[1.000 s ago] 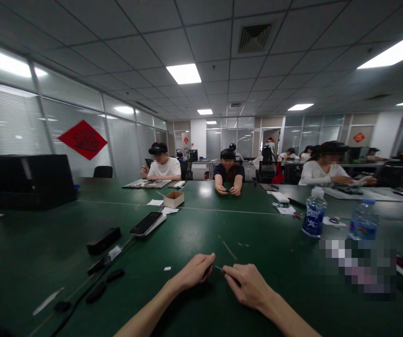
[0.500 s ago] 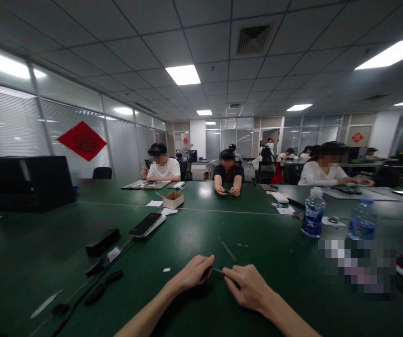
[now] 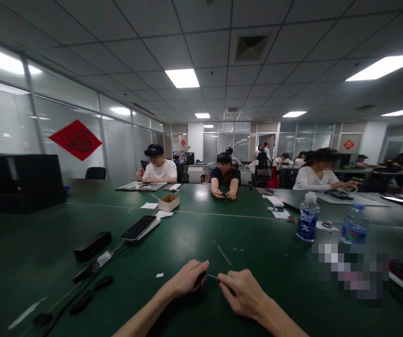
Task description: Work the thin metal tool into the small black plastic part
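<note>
My left hand [image 3: 188, 280] is closed round a small dark object [image 3: 200, 279], mostly hidden by the fingers, its kind unclear. Between the two hands shows a thin, pale, narrow piece [image 3: 212, 276], reaching from the dark object to my right fingertips. My right hand [image 3: 243, 291] pinches the near end of that piece, fingers curled. Both hands are just above the green table [image 3: 173, 248], close together. Beyond them a thin clear strip [image 3: 224, 255] lies on the table, and a small white scrap [image 3: 159, 275] is left of my left hand.
Left lie a phone [image 3: 138, 228], a black box-shaped item [image 3: 92, 246], cables and small black pieces [image 3: 81, 302]. An open carton [image 3: 168, 202] stands further back. Two bottles, one dark blue [image 3: 307, 217] and one clear [image 3: 354, 225], stand right. People sit across the table.
The whole view has shifted slightly, moving the table items left and a little down. Both hands keep their grip, with the thin piece still between them.
</note>
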Tool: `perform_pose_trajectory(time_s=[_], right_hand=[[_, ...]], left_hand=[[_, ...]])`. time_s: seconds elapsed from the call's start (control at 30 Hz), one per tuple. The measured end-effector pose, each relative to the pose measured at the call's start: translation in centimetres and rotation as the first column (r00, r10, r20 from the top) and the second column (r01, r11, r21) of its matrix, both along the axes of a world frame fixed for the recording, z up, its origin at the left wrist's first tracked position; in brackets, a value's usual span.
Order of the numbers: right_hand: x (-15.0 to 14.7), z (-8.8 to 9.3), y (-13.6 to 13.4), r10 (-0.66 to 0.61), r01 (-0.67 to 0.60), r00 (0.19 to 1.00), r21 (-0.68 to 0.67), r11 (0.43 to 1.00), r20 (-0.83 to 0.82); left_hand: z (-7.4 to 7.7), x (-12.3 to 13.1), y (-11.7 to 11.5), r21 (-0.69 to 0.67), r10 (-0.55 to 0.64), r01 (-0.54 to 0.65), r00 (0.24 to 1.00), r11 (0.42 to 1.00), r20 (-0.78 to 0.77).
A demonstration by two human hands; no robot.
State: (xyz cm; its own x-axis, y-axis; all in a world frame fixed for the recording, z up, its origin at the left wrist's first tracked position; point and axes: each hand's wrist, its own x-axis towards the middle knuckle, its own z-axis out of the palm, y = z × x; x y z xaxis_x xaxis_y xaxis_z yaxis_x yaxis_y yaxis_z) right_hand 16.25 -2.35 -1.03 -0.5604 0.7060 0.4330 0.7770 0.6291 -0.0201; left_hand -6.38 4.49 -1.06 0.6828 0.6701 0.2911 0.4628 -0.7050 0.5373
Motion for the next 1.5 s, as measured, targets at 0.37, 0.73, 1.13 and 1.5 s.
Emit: perform_pose_trajectory(time_s=[0.37, 0.73, 1.13, 1.5], right_hand=[[0.3, 0.3, 0.0, 0.042, -0.042, 0.999, 0.018, 0.999, 0.011], [-3.4, -0.9, -1.2, 0.195, -0.198, 0.98, 0.075, 0.977, 0.047], [0.4, 0.0, 0.6, -0.006, -0.003, 0.994, -0.081, 0.997, -0.111], [0.1, -0.1, 0.6, -0.033, 0.019, 0.99, -0.098, 0.995, -0.135]], left_hand=[[1.4, 0.4, -0.8, -0.501, 0.079, 0.004, 0.986, 0.866, 0.145], [0.7, -0.2, 0.9, -0.579, 0.164, -0.034, 0.971, 0.814, 0.174], [0.6, 0.3, 0.4, -0.525, 0.138, -0.028, 0.975, 0.851, 0.172], [0.3, 0.3, 0.8, -0.561, 0.206, -0.08, 0.965, 0.824, 0.164]])
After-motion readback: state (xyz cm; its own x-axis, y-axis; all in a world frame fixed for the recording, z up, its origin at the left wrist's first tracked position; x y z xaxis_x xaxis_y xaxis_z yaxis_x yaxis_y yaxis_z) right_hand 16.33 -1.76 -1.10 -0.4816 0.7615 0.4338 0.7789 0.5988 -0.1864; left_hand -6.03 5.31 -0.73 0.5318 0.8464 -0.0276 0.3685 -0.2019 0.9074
